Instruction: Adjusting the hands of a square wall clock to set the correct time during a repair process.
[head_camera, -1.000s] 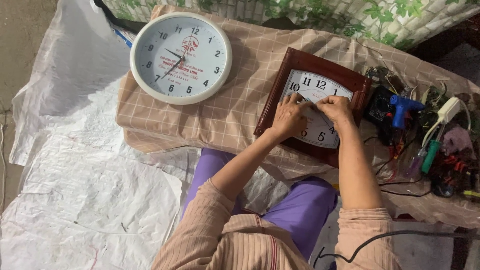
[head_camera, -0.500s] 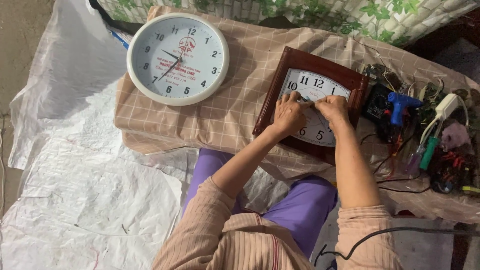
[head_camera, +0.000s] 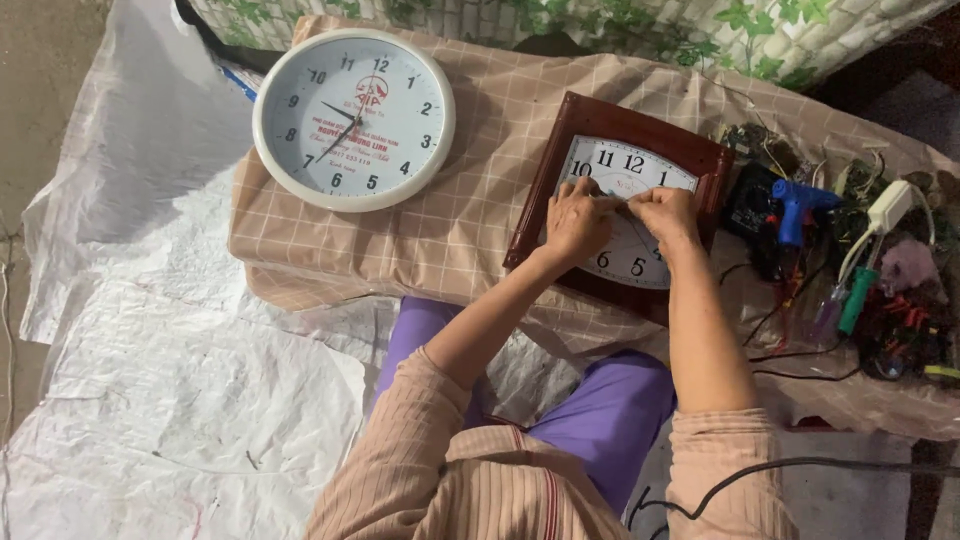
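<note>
Wooden-framed clock (head_camera: 640, 140) lies flat on the checked cloth (head_camera: 480, 200), right of the round clock (head_camera: 352, 118). Left hand (head_camera: 578, 222) and right hand (head_camera: 664, 215) pinch something tiny at its dial. Looks stiff, weighty, fragile-faced; grip the frame edges.

Both forearms reach forward, bare from the pushed-up sleeves. The left hand (head_camera: 577, 222) lies palm down, fingers curled, knuckles up. The right hand (head_camera: 665, 214) sits just beside it, fingers bent inward, fingertips pointing toward the left hand's.
</note>
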